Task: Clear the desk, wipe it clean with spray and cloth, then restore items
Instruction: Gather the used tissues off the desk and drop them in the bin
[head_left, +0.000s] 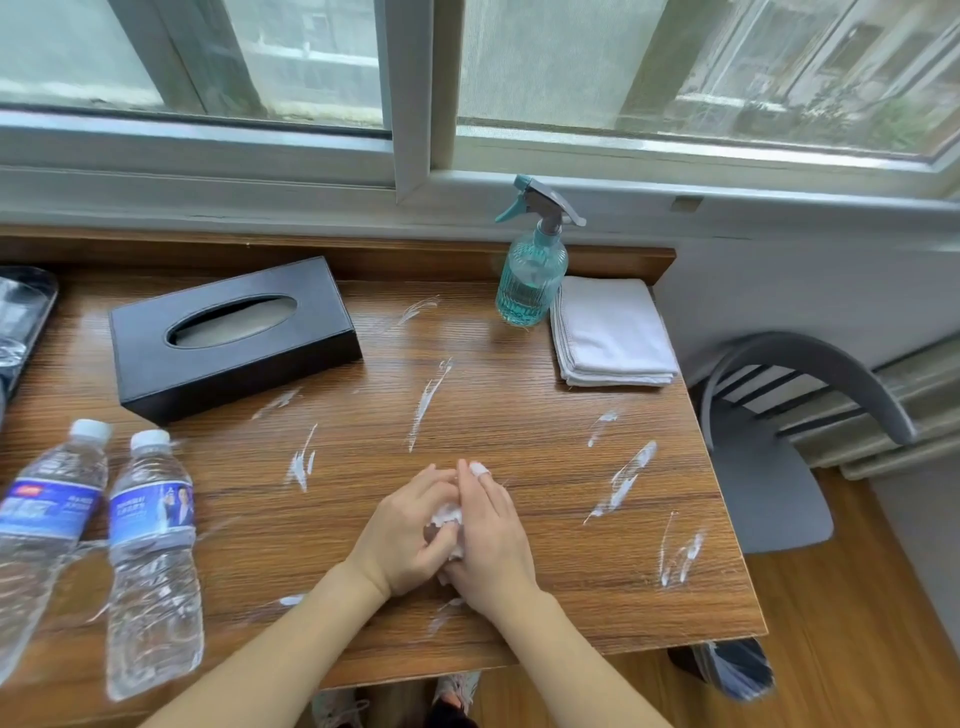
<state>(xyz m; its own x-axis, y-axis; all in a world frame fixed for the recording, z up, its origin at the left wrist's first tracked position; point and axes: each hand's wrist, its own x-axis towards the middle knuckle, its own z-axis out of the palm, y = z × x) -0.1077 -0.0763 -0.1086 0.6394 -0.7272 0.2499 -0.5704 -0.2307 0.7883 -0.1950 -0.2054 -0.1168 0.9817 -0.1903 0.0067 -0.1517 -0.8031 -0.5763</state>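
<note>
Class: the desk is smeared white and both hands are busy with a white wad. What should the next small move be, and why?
Probably lift the black tissue box off the wooden desk: it and two water bottles stand among white smears, so clearing precedes spraying.

A wide sliding window with pale grey metal frames runs across twelve o'clock, daylight coming through its mesh screens (blurred buildings show beyond). Below it lies a grey-white sill ledge. At three o'clock stands a grey plastic chair with a curved slatted back, on honey-coloured wood plank flooring.
</note>
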